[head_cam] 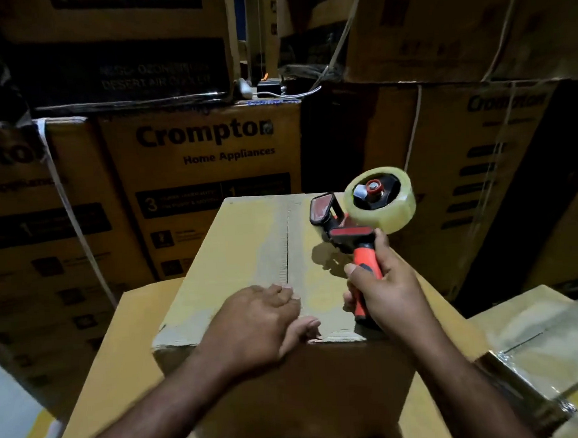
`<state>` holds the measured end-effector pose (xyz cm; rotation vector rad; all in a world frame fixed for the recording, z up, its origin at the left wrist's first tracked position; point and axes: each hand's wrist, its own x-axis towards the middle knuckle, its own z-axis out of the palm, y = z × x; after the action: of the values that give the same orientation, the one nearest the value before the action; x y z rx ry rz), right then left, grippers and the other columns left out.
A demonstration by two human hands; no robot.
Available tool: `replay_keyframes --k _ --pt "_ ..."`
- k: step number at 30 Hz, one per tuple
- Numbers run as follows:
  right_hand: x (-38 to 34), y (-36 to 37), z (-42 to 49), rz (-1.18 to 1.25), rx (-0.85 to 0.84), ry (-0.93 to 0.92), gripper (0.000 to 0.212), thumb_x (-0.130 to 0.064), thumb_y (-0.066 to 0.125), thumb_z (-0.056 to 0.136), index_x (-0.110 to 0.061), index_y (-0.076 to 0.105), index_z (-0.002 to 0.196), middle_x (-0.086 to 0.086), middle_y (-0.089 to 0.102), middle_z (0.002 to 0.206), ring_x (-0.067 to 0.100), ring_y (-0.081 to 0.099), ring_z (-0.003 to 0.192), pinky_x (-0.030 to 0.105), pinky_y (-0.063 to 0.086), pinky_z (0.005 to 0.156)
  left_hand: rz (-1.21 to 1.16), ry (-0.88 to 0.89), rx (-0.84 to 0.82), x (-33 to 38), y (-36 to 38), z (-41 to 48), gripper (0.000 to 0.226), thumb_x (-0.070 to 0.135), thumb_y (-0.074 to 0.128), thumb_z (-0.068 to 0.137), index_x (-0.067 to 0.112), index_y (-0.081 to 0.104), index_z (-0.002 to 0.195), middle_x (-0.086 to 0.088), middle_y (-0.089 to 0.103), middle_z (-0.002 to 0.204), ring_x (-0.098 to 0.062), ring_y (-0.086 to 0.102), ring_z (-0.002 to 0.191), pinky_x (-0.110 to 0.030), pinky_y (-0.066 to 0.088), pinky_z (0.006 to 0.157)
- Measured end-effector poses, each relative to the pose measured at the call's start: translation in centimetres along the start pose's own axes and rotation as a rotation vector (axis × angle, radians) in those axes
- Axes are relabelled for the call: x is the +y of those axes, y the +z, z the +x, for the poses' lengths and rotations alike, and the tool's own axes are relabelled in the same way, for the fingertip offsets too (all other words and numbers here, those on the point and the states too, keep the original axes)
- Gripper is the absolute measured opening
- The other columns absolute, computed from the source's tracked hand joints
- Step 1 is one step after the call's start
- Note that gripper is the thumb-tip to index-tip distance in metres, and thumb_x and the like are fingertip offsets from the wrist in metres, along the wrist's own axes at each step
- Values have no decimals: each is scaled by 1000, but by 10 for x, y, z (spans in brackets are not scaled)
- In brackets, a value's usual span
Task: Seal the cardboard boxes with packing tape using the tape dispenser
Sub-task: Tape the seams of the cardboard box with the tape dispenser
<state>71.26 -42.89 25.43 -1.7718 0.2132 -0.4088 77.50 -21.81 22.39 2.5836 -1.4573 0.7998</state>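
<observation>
While the left hand pressed flat on the brown cardboard box, the right hand gripped the orange-handled tape dispenser.

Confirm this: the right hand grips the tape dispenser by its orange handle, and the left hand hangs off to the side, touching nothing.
Not quite. The head view shows the left hand resting on the cardboard box, at its near edge beside the centre seam. The rest stands: the right hand grips the tape dispenser by its orange handle.
</observation>
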Motion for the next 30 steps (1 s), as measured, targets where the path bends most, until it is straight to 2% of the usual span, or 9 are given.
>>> replay_keyframes --k 6,10,15,18,21,24,26,28,30 --pt "-10 42 -25 203 -145 68 79 -18 60 100 -44 12 157 3 64 92 19 68 68 47 60 67 -125 40 247 -66 4 -36 46 40 44 106 17 82 95 2 79 104 -12 75 94 -31 61 76" --pt "-16 84 -47 192 -172 32 79 -23 61 99 -49 11 155 -5 68 93 14 72 73 36 61 65 -98 -186 328 -110 15 -61 59 44 33 108 11 81 98 -2 78 103 -19 75 94 -36 59 78" --pt "-23 111 -57 184 -203 -29 81 -24 63 97 -53 12 151 -10 68 96 11 73 72 41 62 73 -37 -604 100 -134 -6 -72 73 63 21 101 16 77 111 -2 76 110 -24 71 101 -33 56 80" --pt "-23 107 -54 205 -193 -32 82 -22 66 95 -50 16 153 -10 72 86 18 73 75 43 62 72 -9 -734 56 -119 -19 -62 71 65 18 97 21 73 93 2 73 88 -19 67 81 -39 55 68" --pt "-25 94 -52 226 -202 -59 82 -21 66 96 -50 16 153 -6 72 89 21 73 78 36 60 61 -638 -1093 443 -90 -36 -44 64 61 36 102 9 71 86 -8 74 85 -27 69 76 -49 60 72" --pt "-28 82 -51 71 -218 -202 79 -24 65 96 -60 15 146 -34 67 85 12 71 72 34 59 60 -1518 -1324 374 -70 -69 -17 69 68 39 100 4 63 97 -22 63 98 -39 64 87 -45 54 79" --pt "-31 76 -51 -87 -225 -322 76 -26 66 95 -67 16 135 -46 61 81 1 63 64 21 52 59 -1716 -1316 253 -62 -89 -7 83 76 33 96 2 71 86 -23 61 84 -38 70 74 -44 61 70" --pt "-33 74 -50 -243 -204 -452 75 -29 67 93 -61 16 138 -28 65 81 1 55 62 17 44 58 -1856 -1301 260 -57 -102 -2 85 80 33 93 9 66 58 -6 38 63 -19 48 49 -41 60 61" --pt "-35 73 -49 -309 -140 -529 75 -28 69 92 -45 19 145 -16 62 82 1 48 61 15 40 56 -1911 -1311 278 -54 -107 0 84 81 36 91 7 69 68 -3 47 60 -17 52 51 -48 59 68"
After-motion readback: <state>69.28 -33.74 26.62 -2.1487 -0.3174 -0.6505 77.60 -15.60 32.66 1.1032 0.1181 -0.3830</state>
